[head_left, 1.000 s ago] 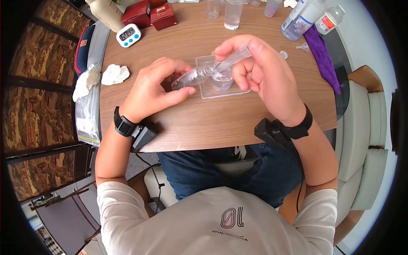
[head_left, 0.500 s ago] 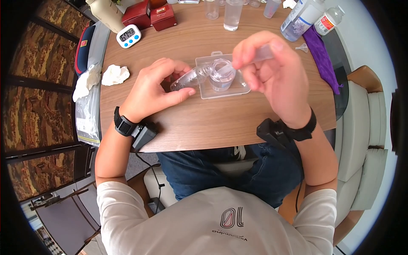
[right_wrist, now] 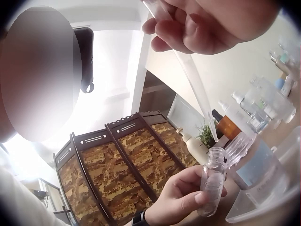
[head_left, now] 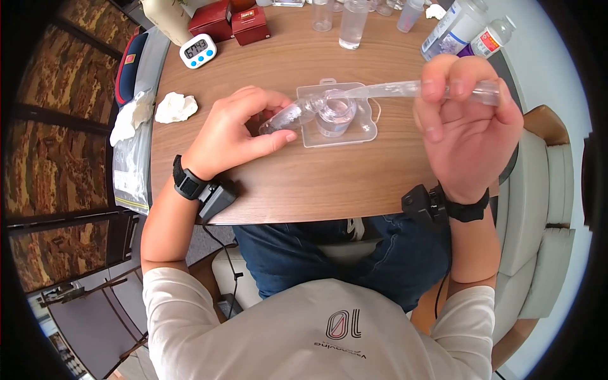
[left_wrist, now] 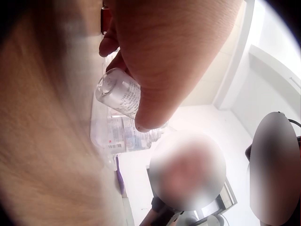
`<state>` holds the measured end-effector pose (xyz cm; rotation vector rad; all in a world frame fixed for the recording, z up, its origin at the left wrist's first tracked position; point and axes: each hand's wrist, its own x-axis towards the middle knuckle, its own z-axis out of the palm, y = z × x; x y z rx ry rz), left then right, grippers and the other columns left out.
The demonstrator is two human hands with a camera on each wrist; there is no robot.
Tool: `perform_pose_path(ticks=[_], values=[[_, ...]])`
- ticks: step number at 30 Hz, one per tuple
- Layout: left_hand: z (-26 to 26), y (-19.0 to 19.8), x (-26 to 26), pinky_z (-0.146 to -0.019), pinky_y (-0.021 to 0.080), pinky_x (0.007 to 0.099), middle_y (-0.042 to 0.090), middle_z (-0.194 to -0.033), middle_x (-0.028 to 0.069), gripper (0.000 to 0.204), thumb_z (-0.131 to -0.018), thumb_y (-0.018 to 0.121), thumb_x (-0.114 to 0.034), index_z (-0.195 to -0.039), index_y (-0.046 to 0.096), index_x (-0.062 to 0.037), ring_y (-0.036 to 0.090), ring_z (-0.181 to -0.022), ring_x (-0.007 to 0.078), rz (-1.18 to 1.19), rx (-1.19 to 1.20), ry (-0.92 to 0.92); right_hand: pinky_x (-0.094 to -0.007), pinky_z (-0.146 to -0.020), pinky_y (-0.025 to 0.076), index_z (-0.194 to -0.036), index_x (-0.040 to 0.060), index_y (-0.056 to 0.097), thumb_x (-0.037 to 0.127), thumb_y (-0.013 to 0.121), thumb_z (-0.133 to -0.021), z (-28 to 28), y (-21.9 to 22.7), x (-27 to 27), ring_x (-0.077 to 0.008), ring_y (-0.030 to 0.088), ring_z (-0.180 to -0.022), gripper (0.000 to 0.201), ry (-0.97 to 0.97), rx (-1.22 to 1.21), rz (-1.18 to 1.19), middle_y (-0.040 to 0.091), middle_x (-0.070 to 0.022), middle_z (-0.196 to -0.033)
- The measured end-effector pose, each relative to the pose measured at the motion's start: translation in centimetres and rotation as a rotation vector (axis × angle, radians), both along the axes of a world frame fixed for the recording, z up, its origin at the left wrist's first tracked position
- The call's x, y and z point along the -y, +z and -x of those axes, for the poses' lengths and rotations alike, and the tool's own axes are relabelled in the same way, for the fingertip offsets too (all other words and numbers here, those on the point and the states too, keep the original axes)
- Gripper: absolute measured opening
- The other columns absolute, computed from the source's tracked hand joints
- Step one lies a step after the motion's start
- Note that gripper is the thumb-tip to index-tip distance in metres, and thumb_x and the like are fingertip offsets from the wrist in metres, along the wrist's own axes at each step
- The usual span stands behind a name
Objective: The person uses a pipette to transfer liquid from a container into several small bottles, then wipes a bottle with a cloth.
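1. Two hands at work over the table [head_left: 329, 183]. Clock face centred on the wide open jar [head_left: 334, 123]; 12 is the far side, 6 the wearer.
2. Right hand [head_left: 465, 139], 3 o'clock: fingers curled closed round the thick end of a clear pipette [head_left: 392, 90], no wider than its barrel. Left hand [head_left: 244, 120], 9 o'clock: thumb and fingers part-closed round a small clear bottle [head_left: 288, 117], gripping its body.
3. Change over the last half second: right hand has moved outward towards 3, away from the jar. Pipette now reaches back towards 9, and more of its length shows.
4. Position: small bottle's neck is just beside the jar's mouth; right wrist view puts the pipette tip just above the small bottle's opening. Cannot tell whether the tip touches the rim.
5. Reading (judgement): tip seems lined up with the small bottle rather than the jar, so a steady left grip matters. Liquid inside the pipette: cannot tell.
6. Surroundings: jar on a clear tray [head_left: 367, 130]; timer [head_left: 197, 50] at 10, crumpled tissue [head_left: 176, 107] at 9, cup of clear liquid [head_left: 352, 28] near 12.
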<state>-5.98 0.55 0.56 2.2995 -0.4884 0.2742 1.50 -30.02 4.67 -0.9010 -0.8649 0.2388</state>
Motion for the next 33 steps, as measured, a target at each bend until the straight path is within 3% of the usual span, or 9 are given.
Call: perform_pose_path(ticks=[15, 17, 28, 33], values=[[0.17, 0.25, -0.28, -0.068, 0.053, 0.0301, 0.070, -0.091, 0.0085, 0.041, -0.077, 0.089, -0.025, -0.106, 0.073, -0.0016, 0.064, -0.078, 0.0187, 0.011, 0.057, -0.034, -0.0270, -0.060, 0.040, -0.100, 0.0079, 0.056, 0.039, 0.026, -0.108, 0.02, -0.64, -1.09, -0.0155, 0.050, -0.061, 0.044, 0.032, -0.039, 0.048, 0.062, -0.0148, -0.105], [0.20, 0.44, -0.29, -0.071, 0.057, 0.0313, 0.072, -0.091, 0.0102, 0.041, -0.077, 0.090, -0.027, -0.106, 0.075, -0.0029, 0.068, -0.080, 0.0208, 0.009, 0.059, -0.036, -0.0270, -0.060, 0.040, -0.100, 0.0076, 0.056, 0.039, 0.026, -0.108, 0.00, -0.76, -1.06, -0.0154, 0.050, -0.061, 0.044, 0.038, -0.041, 0.044, 0.062, -0.0149, -0.106], [0.15, 0.39, -0.27, -0.070, 0.056, 0.0306, 0.071, -0.087, 0.0088, 0.040, -0.076, 0.090, -0.028, -0.104, 0.075, -0.0031, 0.067, -0.078, 0.0197, 0.022, 0.086, -0.032, -0.0264, -0.060, 0.041, -0.102, 0.0065, 0.055, 0.040, 0.025, -0.108, -0.08, -0.83, -1.07, -0.0151, 0.052, -0.063, 0.045, 0.057, -0.050, 0.043, 0.061, -0.0153, -0.109], [0.19, 0.37, -0.18, -0.068, 0.056, 0.0303, 0.071, -0.085, 0.0077, 0.040, -0.075, 0.090, -0.029, -0.103, 0.075, -0.0037, 0.066, -0.076, 0.0193, 0.027, 0.099, -0.023, -0.0263, -0.060, 0.040, -0.102, 0.0069, 0.055, 0.047, 0.023, -0.109, 0.14, -0.81, -1.20, -0.0155, 0.051, -0.063, 0.052, 0.037, -0.045, 0.041, 0.061, -0.0151, -0.110]])
